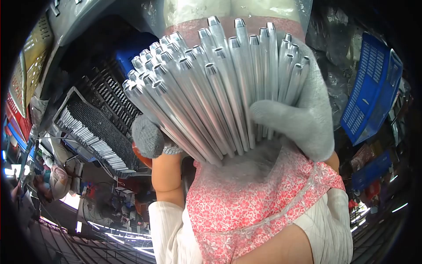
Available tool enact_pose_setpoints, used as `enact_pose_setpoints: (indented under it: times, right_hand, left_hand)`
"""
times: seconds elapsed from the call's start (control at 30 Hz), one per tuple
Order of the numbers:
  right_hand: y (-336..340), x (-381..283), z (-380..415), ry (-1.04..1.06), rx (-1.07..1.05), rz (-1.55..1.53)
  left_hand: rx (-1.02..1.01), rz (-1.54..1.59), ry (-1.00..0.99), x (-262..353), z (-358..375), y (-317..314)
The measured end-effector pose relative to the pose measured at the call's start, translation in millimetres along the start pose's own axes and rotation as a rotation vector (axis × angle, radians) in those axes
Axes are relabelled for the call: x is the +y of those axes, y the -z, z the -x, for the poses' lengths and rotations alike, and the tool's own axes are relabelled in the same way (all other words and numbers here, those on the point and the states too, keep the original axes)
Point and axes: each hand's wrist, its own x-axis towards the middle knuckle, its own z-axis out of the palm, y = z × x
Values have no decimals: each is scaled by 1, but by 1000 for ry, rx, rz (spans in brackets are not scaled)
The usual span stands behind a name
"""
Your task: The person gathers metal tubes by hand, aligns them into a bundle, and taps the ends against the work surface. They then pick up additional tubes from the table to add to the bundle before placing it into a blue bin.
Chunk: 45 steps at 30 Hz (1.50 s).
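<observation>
A fanned bundle of silvery metal tubes [211,97] fills the middle of the view, with tapered ends pointing up and away. My right hand [303,114], in a grey knitted glove, wraps the right side of the bundle, its thumb lying across the tubes. On the left, my left hand [148,136] is in a darker grey glove with its fingers curled against the lower left side of the bundle; the tubes hide part of it. Below the tubes is a pink floral apron [246,202], blurred near their lower ends.
A black mesh crate [92,114] at the left holds rows of similar tubes [94,138]. Blue crates stand at the right [369,92] and behind the bundle. Clear plastic sheeting lies at the upper right. Another person [59,178] is at the far left.
</observation>
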Motion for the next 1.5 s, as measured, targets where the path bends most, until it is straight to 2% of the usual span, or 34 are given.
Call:
enact_pose_setpoints:
  times: [0.07, 0.1, 0.13, 0.17, 0.2, 0.3, 0.37, 0.4, 0.47, 0.5, 0.57, 0.6, 0.67, 0.77, 0.97, 1.2, 1.3, 1.4, 1.47, 1.5]
  right_hand:
    - [0, 15, -2, 323, 73, 242]
    - [0, 13, -3, 323, 73, 242]
    - [1, 8, -5, 226, 29, 186]
    - [1, 4, -5, 128, -15, 132]
    - [3, 2, -5, 129, -15, 132]
    - [5, -2, -3, 53, 0, 157]
    - [2, -2, -1, 66, 29, 37]
    - [1, 3, -2, 66, 30, 37]
    - [-2, 19, -2, 372, 30, 211]
    - [-4, 17, -2, 371, 31, 210]
    - [-9, 8, -5, 216, 97, 132]
    - [-8, 5, -3, 215, 98, 131]
    - [-2, 0, 2, 50, 77, 81]
    - [3, -2, 5, 4, 115, 121]
    - [-10, 3, 4, 125, 71, 155]
    - [-4, 0, 2, -21, 153, 84]
    - [-4, 5, -1, 43, 138, 124]
    - [-2, 13, -3, 141, 118, 184]
    - [-3, 13, -3, 170, 108, 202]
    - [-3, 9, -1, 95, 128, 145]
  left_hand:
    - [30, -37, -37, 2, 3, 3]
    - [21, -49, -38, 2, 3, 5]
    - [25, -112, -43, 0, 5, 1]
    - [29, -204, -46, -1, 5, -4]
    - [43, -359, -53, -3, 8, -9]
    - [83, -1551, -78, -16, 22, -29]
    - [66, -1790, -92, -19, 23, -32]
    - [65, -1790, -92, -18, 20, -30]
    - [-3, -1082, -72, -10, 10, -21]
    - [-33, -729, -60, -6, 5, -15]
    - [-84, -27, -35, 0, -4, -11]
    - [-115, 71, -18, 0, -7, -10]
    - [-173, 87, 13, -1, -12, -15]
    - [-238, 61, 53, -4, -18, -22]
    - [-355, 20, 90, -11, -28, -33]
    - [-453, -9, 106, -13, -39, -43]
    - [-221, -37, 74, -12, -18, -32]
    - [-15, -285, 6, -10, -2, -21]
    - [125, -780, 31, -12, 10, -23]
    - [197, -1030, 70, -13, 17, -25]
